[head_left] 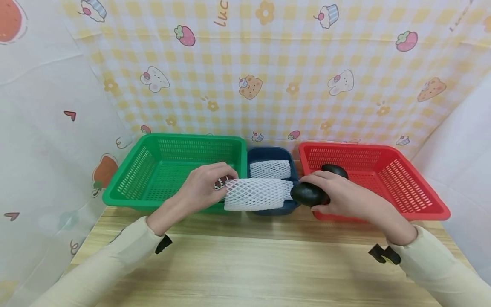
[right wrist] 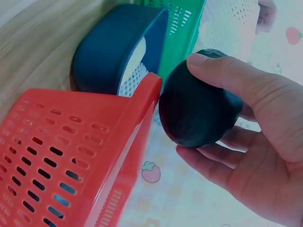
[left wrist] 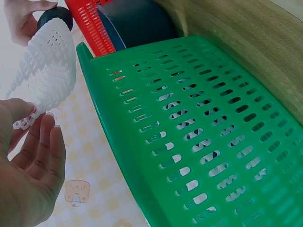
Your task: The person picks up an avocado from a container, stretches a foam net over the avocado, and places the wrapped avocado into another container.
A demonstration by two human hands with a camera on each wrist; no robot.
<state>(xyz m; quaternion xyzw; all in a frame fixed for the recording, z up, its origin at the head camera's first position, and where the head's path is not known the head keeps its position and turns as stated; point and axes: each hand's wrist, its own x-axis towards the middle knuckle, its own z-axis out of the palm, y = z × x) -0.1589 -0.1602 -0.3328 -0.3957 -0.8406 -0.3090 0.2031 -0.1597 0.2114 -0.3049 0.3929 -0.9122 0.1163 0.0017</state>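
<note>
My left hand (head_left: 204, 186) pinches one end of a white foam net sleeve (head_left: 253, 195) between thumb and fingers, above the front of the blue bin. In the left wrist view the foam sleeve (left wrist: 52, 71) stretches away from the left hand (left wrist: 33, 165). A dark avocado (head_left: 309, 194) is gripped by my right hand (head_left: 337, 192) near the left end of the red basket. The right wrist view has the thumb on the avocado's (right wrist: 196, 104) upper side and the fingers beneath. In the head view, the avocado lies just right of the sleeve.
A green basket (head_left: 174, 137) stands at the left, a navy-blue bin (head_left: 270, 150) in the middle and a red basket (head_left: 356, 148) at the right. White foam sleeves (head_left: 270, 169) lie in the bin. Another avocado (head_left: 335, 170) is in the red basket. All stand on a wooden table (head_left: 245, 264).
</note>
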